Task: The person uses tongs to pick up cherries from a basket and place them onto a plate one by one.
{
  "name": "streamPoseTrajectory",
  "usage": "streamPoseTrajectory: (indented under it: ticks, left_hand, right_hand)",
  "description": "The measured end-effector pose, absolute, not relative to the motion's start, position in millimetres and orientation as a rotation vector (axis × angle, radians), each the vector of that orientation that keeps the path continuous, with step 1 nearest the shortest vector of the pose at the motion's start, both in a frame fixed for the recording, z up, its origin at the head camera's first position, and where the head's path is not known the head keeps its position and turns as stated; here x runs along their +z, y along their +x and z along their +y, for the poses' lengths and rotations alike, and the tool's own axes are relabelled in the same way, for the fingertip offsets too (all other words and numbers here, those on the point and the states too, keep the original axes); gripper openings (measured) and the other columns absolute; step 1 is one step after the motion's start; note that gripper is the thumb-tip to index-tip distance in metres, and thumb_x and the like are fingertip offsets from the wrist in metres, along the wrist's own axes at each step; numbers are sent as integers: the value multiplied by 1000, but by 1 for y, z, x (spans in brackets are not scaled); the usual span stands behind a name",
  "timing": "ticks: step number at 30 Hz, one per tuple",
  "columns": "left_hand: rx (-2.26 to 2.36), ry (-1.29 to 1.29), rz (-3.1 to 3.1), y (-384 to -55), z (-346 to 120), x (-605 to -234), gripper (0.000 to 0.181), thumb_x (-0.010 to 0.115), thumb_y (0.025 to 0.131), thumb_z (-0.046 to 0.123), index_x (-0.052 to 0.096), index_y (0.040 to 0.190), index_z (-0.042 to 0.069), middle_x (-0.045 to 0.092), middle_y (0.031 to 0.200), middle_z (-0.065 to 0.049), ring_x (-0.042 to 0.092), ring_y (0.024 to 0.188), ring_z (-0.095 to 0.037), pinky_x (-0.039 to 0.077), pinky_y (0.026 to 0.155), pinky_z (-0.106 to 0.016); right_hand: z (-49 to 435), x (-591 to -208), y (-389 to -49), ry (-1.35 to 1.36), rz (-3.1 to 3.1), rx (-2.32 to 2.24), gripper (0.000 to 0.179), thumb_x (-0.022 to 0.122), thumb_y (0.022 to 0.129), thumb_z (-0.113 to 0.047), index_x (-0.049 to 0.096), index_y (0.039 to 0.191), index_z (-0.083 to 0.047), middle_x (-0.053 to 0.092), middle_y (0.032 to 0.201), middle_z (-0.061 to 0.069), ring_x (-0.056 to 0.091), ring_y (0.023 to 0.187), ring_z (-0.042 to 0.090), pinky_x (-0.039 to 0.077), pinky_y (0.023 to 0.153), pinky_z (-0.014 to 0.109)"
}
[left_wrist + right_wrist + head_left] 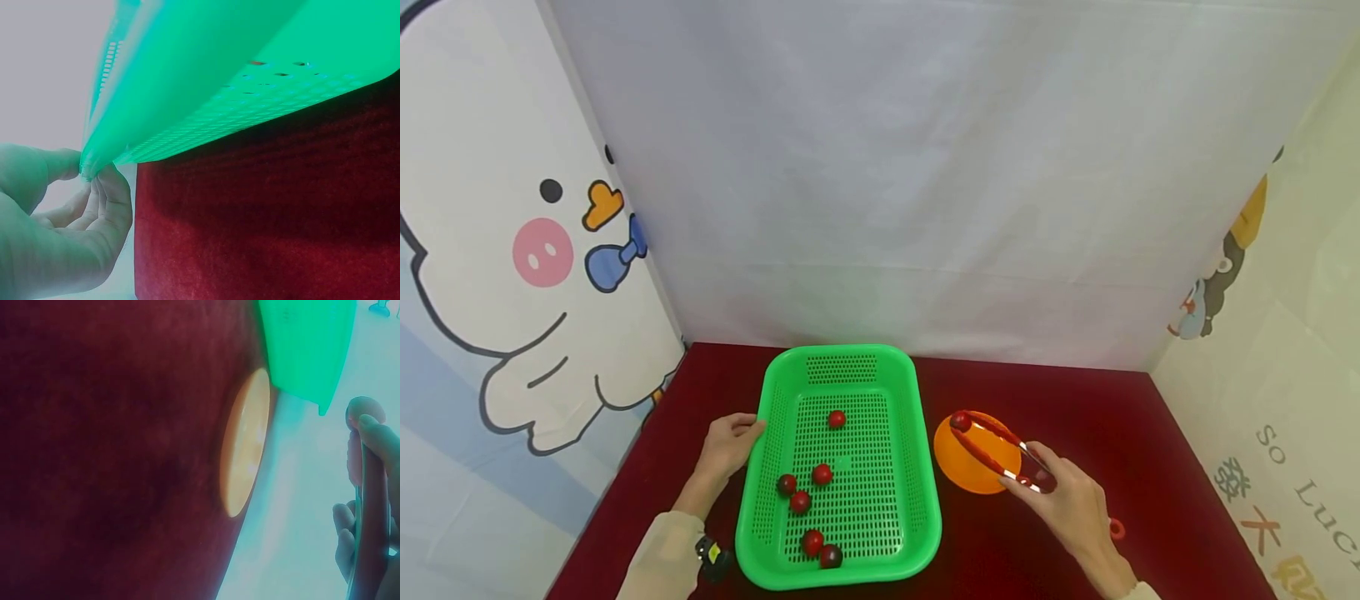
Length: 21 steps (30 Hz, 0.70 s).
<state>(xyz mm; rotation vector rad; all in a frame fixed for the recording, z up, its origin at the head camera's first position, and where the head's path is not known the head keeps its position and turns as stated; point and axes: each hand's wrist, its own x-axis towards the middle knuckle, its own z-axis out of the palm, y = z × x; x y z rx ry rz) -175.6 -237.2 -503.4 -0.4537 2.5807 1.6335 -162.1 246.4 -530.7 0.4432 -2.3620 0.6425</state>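
My left hand (pixel 730 446) pinches the left rim of a green perforated plastic basket (pixel 910 433); the left wrist view shows thumb and fingers (pixel 115 194) on either side of that rim. In my right hand (pixel 1067 500) are tongs (pixel 982 453) with red tips and metal arms. Their tips grip a small dark red ball, perhaps a cherry tomato (pixel 960 421), above an orange plate (pixel 970 475). Several similar red balls lie on the basket floor, among them one near the middle (pixel 837 419) and a darker one at the front (pixel 831 557).
A dark red cloth (pixel 1037 567) covers the table. Behind it hangs a plain pale curtain (pixel 925 167). Printed cartoon sheets (pixel 475 208) stand on the left and right sides. The orange plate lies close to the basket's right side.
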Motion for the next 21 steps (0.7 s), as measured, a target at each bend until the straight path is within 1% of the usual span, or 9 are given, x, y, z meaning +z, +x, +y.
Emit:
streamPoseTrajectory:
  ticks: [4,9,21]
  left_hand:
    - [1649,-454,2578,-175,-237,-503,45,55,108,19,52,140,-13,58,132,-34,60,117,-45,55,90,-48]
    - [1658,-452,2575,-176,-237,-504,45,55,108,19,53,139,-13,59,131,-34,62,114,-43,57,86,-45]
    - [1647,-467,2573,-176,-238,-504,45,55,108,21,53,140,-12,58,132,-33,60,117,-44,56,89,-47]
  right_hand:
    - [252,-533,-160,401,-2384,635,63,102,56,-29,75,110,-10,63,68,-4,54,57,6,45,47,24]
    - [259,-536,-155,350,-2422,623,62,102,57,-29,75,109,-10,63,66,-5,52,56,5,43,47,24]
    - [275,-542,-145,245,-2553,572,57,100,63,-31,73,109,-10,58,65,-7,42,56,4,37,47,22]
